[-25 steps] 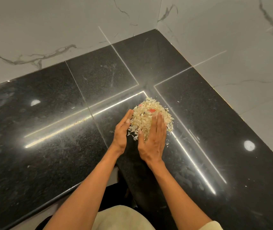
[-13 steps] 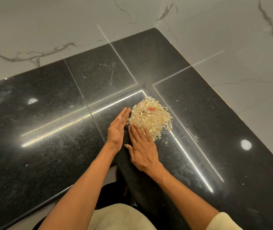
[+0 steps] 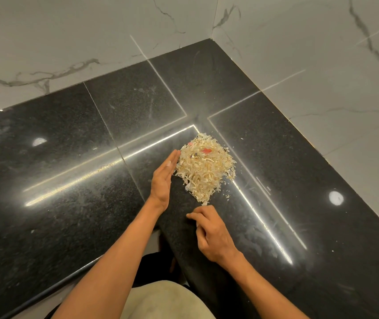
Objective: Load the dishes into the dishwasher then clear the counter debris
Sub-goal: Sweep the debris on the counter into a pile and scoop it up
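Head view: a heap of pale, papery debris (image 3: 205,168) with a few red scraps in it sits on the black bench (image 3: 57,180), close to the inner corner where two marble-look walls (image 3: 68,38) meet. No dishes or dishwasher are in view, so my reading is that the work is in its second half, clearing the bench.

The left hand (image 3: 164,177) stands on its edge just left of the heap, fingers (image 3: 172,161) straight and together, their tips touching the heap's left rim like a wall; it holds nothing. The right hand (image 3: 211,229) lies nearer the person, just short of the heap's near tip and not touching it. Its fingers are loosely curled, the knuckles up, and I see nothing between them (the palm side is hidden, so a stray flake there cannot be ruled out).

The heap runs longest from its far right edge down to a narrow point aimed at the right hand, so it lies forward and slightly left of that hand. A few loose flakes (image 3: 227,195) lie scattered off its right side. The left hand is the nearer one, already in contact; the right would likely have to come forward to close the heap against it.
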Available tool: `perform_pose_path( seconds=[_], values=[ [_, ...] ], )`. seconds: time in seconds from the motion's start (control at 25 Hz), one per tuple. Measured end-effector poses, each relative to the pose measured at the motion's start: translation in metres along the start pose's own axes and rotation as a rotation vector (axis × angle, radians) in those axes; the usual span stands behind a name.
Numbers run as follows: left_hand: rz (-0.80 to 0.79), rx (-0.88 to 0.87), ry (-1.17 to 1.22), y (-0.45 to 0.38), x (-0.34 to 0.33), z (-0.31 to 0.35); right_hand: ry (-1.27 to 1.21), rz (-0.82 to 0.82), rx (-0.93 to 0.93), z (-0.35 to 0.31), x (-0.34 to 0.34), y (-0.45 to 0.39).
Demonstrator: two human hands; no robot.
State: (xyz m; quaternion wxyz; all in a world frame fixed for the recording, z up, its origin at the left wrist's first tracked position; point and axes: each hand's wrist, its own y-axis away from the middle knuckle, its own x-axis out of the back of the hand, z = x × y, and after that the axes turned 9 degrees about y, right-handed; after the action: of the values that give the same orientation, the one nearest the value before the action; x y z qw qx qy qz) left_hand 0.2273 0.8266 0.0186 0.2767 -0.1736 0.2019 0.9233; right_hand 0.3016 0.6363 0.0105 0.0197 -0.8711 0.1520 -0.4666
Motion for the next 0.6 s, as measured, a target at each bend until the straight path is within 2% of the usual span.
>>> perform_pose_path(
  seconds=[0.16,0.36,0.6],
  values=[
    [0.016,0.007,-0.006,0.0,-0.002,0.0,-0.077,0.065,-0.227,0.006,0.005,-0.025],
    [0.015,-0.005,-0.009,0.0,-0.001,-0.002,-0.111,0.228,-0.223,0.012,0.009,-0.026],
    [0.019,-0.02,0.003,0.0,-0.001,-0.001,-0.086,0.19,-0.283,0.03,0.013,-0.018]
  ],
)
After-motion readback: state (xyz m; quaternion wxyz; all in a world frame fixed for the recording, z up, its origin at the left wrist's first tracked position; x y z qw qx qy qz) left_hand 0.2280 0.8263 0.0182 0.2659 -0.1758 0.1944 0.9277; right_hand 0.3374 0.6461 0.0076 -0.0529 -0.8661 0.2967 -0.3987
